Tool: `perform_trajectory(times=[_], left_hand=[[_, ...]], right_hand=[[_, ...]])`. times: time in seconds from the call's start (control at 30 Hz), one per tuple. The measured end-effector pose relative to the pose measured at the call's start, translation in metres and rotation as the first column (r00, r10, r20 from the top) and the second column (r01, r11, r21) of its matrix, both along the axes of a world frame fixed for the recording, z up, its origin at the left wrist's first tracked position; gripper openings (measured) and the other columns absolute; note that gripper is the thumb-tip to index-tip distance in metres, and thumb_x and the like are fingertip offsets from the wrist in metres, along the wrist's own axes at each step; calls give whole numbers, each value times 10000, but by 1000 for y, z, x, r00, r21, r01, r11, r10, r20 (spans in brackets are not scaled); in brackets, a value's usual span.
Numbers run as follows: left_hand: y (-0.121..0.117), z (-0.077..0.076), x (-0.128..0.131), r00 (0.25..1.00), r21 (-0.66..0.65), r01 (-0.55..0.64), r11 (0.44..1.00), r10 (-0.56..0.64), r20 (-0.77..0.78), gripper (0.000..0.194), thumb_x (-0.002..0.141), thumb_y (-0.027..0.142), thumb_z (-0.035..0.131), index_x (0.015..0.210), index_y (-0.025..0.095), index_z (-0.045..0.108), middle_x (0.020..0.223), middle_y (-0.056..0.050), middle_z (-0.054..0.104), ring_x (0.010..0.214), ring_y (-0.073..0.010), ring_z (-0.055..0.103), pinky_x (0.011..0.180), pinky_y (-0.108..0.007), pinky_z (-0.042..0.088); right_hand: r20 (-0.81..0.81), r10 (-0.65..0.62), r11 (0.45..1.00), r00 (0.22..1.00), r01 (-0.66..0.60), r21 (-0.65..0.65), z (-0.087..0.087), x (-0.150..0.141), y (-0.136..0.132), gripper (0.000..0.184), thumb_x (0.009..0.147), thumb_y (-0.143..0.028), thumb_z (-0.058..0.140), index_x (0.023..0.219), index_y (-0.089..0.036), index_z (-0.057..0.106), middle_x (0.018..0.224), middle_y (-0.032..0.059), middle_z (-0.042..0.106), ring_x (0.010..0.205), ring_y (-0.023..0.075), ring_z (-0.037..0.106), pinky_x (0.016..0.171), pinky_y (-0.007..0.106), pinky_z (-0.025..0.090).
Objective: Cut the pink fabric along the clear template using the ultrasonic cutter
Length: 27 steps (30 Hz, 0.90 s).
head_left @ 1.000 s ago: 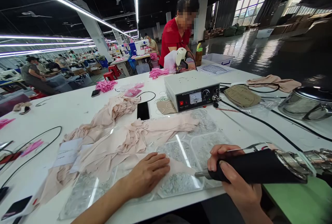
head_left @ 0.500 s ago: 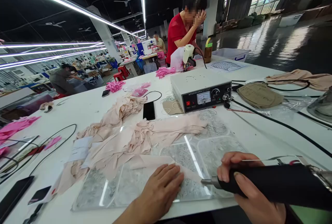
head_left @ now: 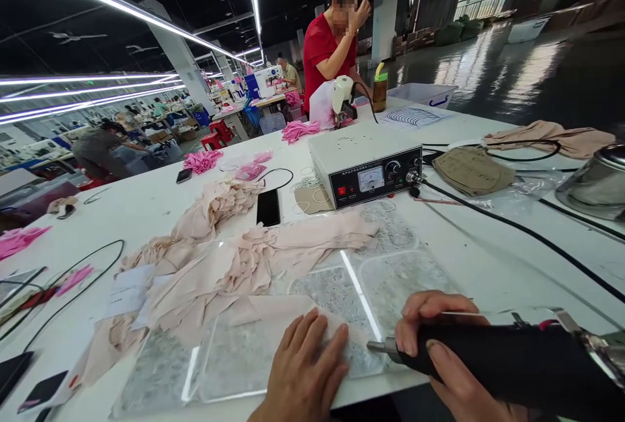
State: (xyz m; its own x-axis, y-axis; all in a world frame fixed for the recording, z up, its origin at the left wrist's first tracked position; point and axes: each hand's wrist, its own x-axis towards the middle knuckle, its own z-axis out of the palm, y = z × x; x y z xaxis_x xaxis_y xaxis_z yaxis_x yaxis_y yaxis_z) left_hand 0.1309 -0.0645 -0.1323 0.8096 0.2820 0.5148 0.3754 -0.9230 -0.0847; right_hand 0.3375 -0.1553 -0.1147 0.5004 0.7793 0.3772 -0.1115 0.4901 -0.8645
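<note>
My left hand (head_left: 305, 366) lies flat with its fingers spread, pressing a thin pale pink fabric piece (head_left: 273, 310) onto a clear, patterned mat (head_left: 244, 357). In my right hand (head_left: 446, 350) is a black hand-held ultrasonic cutter (head_left: 508, 360), fingers wrapped around its barrel. Its metal tip points left, at the right end of the fabric piece; whether it touches cannot be made out. Just beyond my left hand, a bunched stack of pale pink fabric pieces (head_left: 244, 259) rests on the mat.
Behind the mat stands a control box (head_left: 366, 178) with a dial, joined to a black cable (head_left: 512, 223). A phone (head_left: 268, 207) lies beside the fabric. Brown card patterns (head_left: 473, 171) and a metal-topped pot (head_left: 598, 181) are at right. Across the table, a person in red (head_left: 332, 51) stands.
The whole view has shifted slightly left. My left hand has slid a little right and nearer over the mat, its fingers spread wider. The cutter keeps about the same place on the mat.
</note>
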Motion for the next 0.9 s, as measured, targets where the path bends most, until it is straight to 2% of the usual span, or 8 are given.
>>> perform_trajectory(times=[0.13,0.3,0.53,0.73,0.9], left_hand=[[-2,-7,-1,1000,33,-22,999,22,11,345,1015,305,400,1200,168,658,1128,-135,647,1137,-288,600,872,-412,565],[-3,-14,-5,999,26,-31,999,31,8,336,996,351,466,1238,195,638,1183,-117,639,1208,-279,561,936,-392,529],[-7,-17,1,997,49,-72,996,70,31,400,1012,436,418,1273,210,619,1155,-104,650,1164,-282,575,917,-395,495],[-9,-21,3,994,102,-101,990,97,43,448,967,526,480,1252,215,629,1155,-117,639,1177,-300,566,974,-399,429],[-12,-31,6,990,112,-118,987,108,88,473,966,553,450,1236,213,638,1159,-117,641,1175,-299,566,1020,-408,381]], right_hand=[[-40,-17,1000,999,16,-14,-1,0,0,78,893,-226,597,950,-255,553,829,23,595,621,147,600,614,335,552],[-54,-3,1000,999,3,-12,7,1,1,59,891,-253,611,926,-251,563,834,23,585,582,141,603,581,324,541],[-96,45,999,994,-45,-1,11,2,0,59,892,-219,602,933,-262,595,830,25,576,584,156,619,570,345,552],[-91,40,999,995,-43,-30,10,3,-2,66,884,-239,610,943,-265,594,833,31,582,574,163,617,564,357,547],[-96,45,997,994,-50,-51,12,2,0,68,884,-235,605,937,-270,582,835,17,576,572,148,600,556,333,538]])
